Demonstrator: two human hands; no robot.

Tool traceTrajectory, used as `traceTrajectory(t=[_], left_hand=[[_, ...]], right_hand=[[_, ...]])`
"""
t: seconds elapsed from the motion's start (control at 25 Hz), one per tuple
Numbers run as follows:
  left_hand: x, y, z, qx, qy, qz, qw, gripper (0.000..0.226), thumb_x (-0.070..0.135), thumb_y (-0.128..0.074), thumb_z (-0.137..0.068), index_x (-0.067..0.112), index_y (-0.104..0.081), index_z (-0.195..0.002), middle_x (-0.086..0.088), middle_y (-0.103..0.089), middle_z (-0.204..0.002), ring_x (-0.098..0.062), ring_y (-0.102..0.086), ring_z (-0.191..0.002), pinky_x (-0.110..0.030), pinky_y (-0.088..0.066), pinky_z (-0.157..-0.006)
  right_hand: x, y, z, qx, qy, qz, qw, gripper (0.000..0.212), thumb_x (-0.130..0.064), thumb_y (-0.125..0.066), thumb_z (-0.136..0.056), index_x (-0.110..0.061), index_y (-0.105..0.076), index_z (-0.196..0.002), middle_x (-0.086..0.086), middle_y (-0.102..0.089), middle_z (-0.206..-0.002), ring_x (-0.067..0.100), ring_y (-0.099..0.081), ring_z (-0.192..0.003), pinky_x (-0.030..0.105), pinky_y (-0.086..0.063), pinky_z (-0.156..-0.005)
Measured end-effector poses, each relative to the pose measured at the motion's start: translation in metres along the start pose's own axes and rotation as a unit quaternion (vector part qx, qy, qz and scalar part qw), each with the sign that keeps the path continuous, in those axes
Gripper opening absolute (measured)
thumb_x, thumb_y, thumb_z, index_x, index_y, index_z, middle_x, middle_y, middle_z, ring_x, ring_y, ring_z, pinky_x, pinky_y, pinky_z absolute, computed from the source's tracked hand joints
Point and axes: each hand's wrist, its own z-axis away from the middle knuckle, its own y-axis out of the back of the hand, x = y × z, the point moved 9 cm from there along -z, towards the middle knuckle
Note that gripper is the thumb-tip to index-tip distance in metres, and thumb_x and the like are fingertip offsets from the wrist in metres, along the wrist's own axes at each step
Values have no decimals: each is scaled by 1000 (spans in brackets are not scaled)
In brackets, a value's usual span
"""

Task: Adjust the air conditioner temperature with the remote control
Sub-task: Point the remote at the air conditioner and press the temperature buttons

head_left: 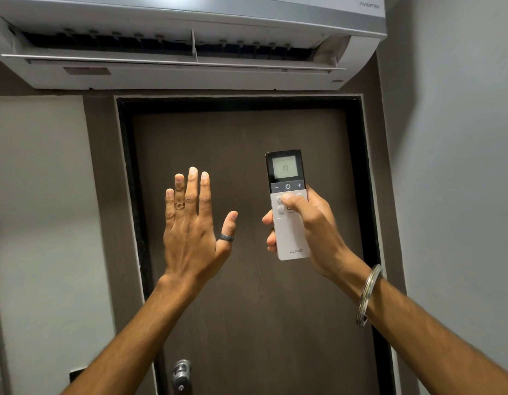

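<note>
A white and black remote control (287,178) is held upright in my right hand (309,226), pointed up toward the air conditioner (190,72). Its small screen reads 18. My right thumb rests on the white buttons just below the dark strip with the minus, power and plus keys. The white air conditioner is mounted above the door with its flap open. My left hand (193,223) is raised flat beside the remote, fingers together and thumb apart, holding nothing. It wears a dark ring on the thumb.
A dark brown door (241,138) in a black frame fills the middle, with a metal knob (181,373) at the bottom. Grey walls stand on both sides. A metal bangle (368,295) sits on my right wrist.
</note>
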Motion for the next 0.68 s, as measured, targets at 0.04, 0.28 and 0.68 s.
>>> traceTrajectory(t=[0.04,0.28,0.68], left_hand=[[0,0,0,0,0,0,1000,85,58,-37,-101,8,-14,-165,-14,-6,-175,-30,2,-162,-41,6,-132],[-1,-1,2,-6,2,0,1000,85,58,-38,-101,8,-14,-165,-13,-6,-175,-29,3,-162,-41,7,-132],[4,-1,6,-14,-4,-1,1000,84,55,-39,-101,6,-16,-165,-15,-8,-174,-31,0,-162,-44,3,-132]], right_hand=[[0,0,0,1,-1,-3,1000,27,-32,-54,-96,-14,-56,-116,13,-78,-83,29,-69,-52,40,-62,-52],[1,4,-2,7,-1,-7,1000,25,-32,-54,-95,-16,-57,-114,13,-77,-82,30,-68,-52,40,-62,-53],[13,11,-3,38,-42,-36,998,47,-42,-45,-98,0,-59,-115,16,-77,-77,32,-68,-49,40,-60,-54]])
